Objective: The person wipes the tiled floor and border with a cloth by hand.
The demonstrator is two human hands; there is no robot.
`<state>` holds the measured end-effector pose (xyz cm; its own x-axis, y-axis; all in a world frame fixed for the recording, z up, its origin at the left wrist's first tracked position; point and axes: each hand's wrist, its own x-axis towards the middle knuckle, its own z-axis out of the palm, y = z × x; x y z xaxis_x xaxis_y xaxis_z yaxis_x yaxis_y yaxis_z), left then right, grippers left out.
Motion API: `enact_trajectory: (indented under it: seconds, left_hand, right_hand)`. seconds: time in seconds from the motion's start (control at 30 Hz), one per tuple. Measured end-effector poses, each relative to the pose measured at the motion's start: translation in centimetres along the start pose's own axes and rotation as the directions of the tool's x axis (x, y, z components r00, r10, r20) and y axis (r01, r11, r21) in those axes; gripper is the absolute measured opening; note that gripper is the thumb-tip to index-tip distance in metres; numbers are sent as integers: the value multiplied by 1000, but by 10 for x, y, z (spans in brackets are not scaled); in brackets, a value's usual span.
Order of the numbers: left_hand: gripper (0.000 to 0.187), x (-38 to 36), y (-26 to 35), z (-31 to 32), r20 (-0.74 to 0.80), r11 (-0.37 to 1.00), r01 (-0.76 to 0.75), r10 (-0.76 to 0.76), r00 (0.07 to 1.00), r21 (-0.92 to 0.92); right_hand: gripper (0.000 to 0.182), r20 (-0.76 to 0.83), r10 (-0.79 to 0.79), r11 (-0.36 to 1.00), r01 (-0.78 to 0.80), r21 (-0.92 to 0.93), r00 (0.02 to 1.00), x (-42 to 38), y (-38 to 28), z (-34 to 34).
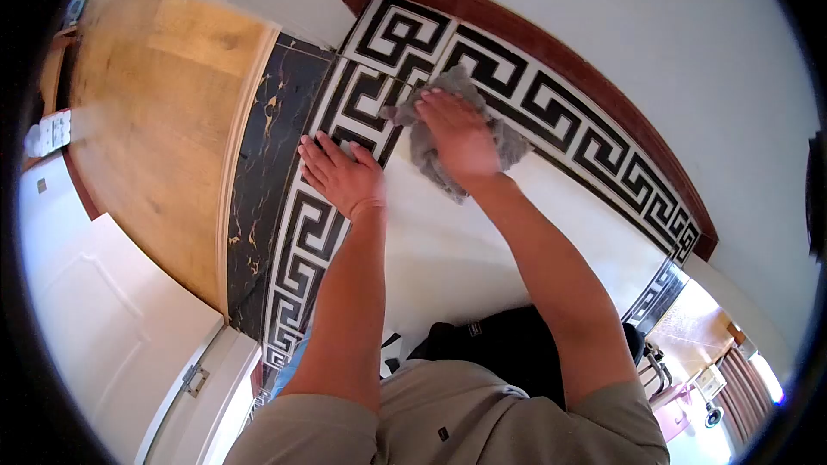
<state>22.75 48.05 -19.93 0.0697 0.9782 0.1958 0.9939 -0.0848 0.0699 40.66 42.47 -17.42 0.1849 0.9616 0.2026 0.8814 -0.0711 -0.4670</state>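
Under my right hand (458,139) a grey cloth (427,155) lies bunched on the floor, where the white tile meets the patterned border. The fingers of that hand are stretched out and pressed down on the cloth, slightly blurred. My left hand (345,174) rests flat with its fingers spread on the black-and-white key-pattern border tiles (297,245), left of the cloth and apart from it. White floor tile (439,250) spreads between my two forearms.
A dark red skirting board (551,43) runs along the white wall (655,43). On the left, a black marble threshold strip (267,138) borders a wooden floor (155,120). A white door (121,327) stands at the lower left. Furniture and a brownish curtain (745,392) show at the lower right.
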Motion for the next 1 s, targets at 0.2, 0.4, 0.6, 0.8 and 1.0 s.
enact_trajectory:
  seconds: [0.2, 0.4, 0.6, 0.8, 1.0]
  left_hand:
    - [57, 0, -1, -2, 49, 998, -2, -1, 999, 63]
    - [58, 0, 0, -3, 50, 999, 10, -12, 999, 53]
    - [58, 0, -1, -2, 50, 999, 8, -10, 999, 37]
    - [57, -1, 0, -2, 31, 999, 8, -9, 999, 31]
    - [57, -1, -4, 2, -16, 999, -25, 25, 1000, 22]
  right_hand:
    - [42, -71, 71, 996, -75, -52, 995, -1, -18, 6]
    - [41, -85, 134, 980, -145, -136, 987, 14, -32, 10]
    - [40, -43, 120, 990, -123, -75, 992, 13, -29, 4]
    - [40, -70, 125, 990, -130, -62, 990, 2, -35, 7]
    - [40, -100, 82, 991, -92, -99, 992, 3, -28, 9]
